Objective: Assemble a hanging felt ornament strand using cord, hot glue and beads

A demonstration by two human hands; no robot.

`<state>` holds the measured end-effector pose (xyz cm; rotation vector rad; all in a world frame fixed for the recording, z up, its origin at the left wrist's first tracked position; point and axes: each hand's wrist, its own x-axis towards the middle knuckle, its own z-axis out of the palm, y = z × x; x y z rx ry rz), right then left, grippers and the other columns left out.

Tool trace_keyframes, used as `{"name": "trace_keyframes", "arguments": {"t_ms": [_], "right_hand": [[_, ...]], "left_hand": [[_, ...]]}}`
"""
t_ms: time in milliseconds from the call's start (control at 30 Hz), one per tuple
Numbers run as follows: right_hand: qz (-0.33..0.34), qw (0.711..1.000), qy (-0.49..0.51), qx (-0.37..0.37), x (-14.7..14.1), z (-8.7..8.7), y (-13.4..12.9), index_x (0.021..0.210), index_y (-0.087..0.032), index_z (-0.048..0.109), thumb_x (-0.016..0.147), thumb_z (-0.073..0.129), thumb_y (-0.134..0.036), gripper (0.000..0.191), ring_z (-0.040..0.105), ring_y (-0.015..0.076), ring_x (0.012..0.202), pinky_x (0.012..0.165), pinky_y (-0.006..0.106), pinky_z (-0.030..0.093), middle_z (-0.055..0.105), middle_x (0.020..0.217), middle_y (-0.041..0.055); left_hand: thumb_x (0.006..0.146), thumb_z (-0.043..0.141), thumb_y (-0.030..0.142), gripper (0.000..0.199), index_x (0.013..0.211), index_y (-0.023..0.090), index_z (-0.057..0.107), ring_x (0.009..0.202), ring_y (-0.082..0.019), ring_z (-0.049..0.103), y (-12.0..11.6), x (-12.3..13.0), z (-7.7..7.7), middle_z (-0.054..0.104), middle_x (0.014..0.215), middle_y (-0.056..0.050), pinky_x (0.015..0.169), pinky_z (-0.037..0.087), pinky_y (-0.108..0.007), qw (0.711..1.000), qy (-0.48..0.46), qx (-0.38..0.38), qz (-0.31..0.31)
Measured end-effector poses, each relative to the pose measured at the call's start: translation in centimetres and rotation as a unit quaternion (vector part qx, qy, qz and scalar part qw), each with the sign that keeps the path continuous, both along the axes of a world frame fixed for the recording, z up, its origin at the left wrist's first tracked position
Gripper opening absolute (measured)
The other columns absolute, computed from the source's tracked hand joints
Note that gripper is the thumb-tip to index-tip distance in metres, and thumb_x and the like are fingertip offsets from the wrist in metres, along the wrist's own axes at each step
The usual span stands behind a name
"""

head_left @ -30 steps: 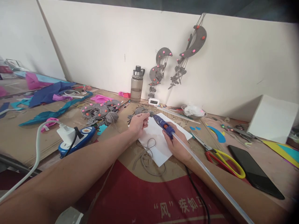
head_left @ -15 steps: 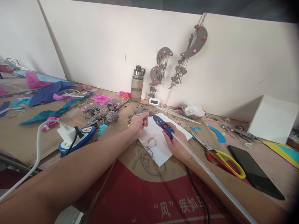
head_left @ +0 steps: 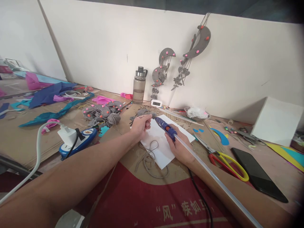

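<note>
My right hand [head_left: 179,142] is wrapped round a blue hot glue gun [head_left: 166,127], with a long clear glue stick [head_left: 213,177] running out of its back. The gun's nozzle points toward my left hand [head_left: 142,126], which is closed in a pinch at a small grey felt piece [head_left: 154,116]. My fingers hide most of that piece. White paper [head_left: 163,156] lies beneath both hands. A loose grey cord [head_left: 152,158] curls over the paper's near edge and the cardboard. More grey felt pieces [head_left: 143,111] lie just beyond my left hand.
Scissors [head_left: 220,156] and a black phone [head_left: 257,174] lie on the right. A power strip [head_left: 78,144] and a pile of grey felt moons with yarn [head_left: 99,112] are on the left. At the back stand a water bottle [head_left: 139,85] and a small clock [head_left: 156,103].
Almost nothing differs. Both hands and the glue gun keep their places; the whole view has shifted very slightly.
</note>
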<state>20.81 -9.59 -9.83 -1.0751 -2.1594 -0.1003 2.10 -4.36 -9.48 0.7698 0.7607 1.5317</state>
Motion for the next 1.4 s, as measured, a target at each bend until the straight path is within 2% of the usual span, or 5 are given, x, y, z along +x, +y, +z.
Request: {"name": "trace_keyframes", "arguments": {"t_ms": [567, 833, 967, 1200, 1400], "right_hand": [[-0.026, 0.999, 0.012, -0.038, -0.1, 0.2, -0.4, 0.126, -0.018, 0.049, 0.093, 0.041, -0.036, 0.039, 0.064, 0.0246, 0.096, 0.082, 0.036, 0.051, 0.065, 0.113, 0.0108], [-0.046, 0.972, 0.175, -0.150, 0.1, -0.1, 0.8, 0.104, -0.017, 0.061, 0.090, 0.044, -0.046, 0.036, 0.063, 0.0231, 0.087, 0.081, 0.037, 0.048, 0.068, 0.099, 0.0101], [-0.101, 0.953, 0.225, -0.174, 0.6, 0.1, 2.3, 0.113, -0.016, 0.057, 0.087, 0.048, -0.048, 0.042, 0.061, 0.0247, 0.092, 0.083, 0.039, 0.046, 0.067, 0.104, 0.0109], [-0.106, 0.989, 0.041, -0.095, 1.5, 1.7, 2.6, 0.125, -0.019, 0.052, 0.091, 0.044, -0.037, 0.039, 0.061, 0.0275, 0.099, 0.085, 0.038, 0.046, 0.064, 0.112, 0.0127], [-0.101, 0.983, -0.108, -0.110, 2.6, 2.5, 3.4, 0.127, -0.023, 0.052, 0.084, 0.059, -0.028, 0.044, 0.059, 0.0257, 0.104, 0.089, 0.036, 0.045, 0.059, 0.119, 0.0110]], "left_hand": [[0.058, 0.075, 0.025, 0.026, 0.059, 0.014, 0.051, 0.041, -0.003, 0.035, 0.2, -0.1, -0.1, 0.049, 0.056, 0.003, 0.040, 0.020, -0.021, 1.000, -0.012, 0.001, 0.004], [0.062, 0.073, 0.027, 0.025, 0.062, 0.014, 0.052, 0.043, -0.003, 0.038, 0.3, -0.2, -0.2, 0.052, 0.059, 0.003, 0.039, 0.024, -0.020, 1.000, -0.013, 0.013, 0.014], [0.062, 0.073, 0.029, 0.026, 0.070, 0.014, 0.053, 0.046, -0.005, 0.049, 0.0, 0.0, -0.1, 0.059, 0.067, 0.000, 0.039, 0.025, -0.018, 0.999, 0.010, 0.017, 0.027], [0.070, 0.067, 0.033, 0.026, 0.078, 0.017, 0.047, 0.043, -0.009, 0.054, -0.1, 0.2, -0.3, 0.067, 0.072, -0.006, 0.039, 0.029, -0.019, 0.998, 0.044, 0.032, 0.014], [0.066, 0.068, 0.028, 0.026, 0.076, 0.018, 0.046, 0.041, -0.007, 0.049, 0.2, -0.1, -0.2, 0.063, 0.065, 0.000, 0.039, 0.030, -0.019, 0.998, 0.010, 0.042, 0.039]]}}
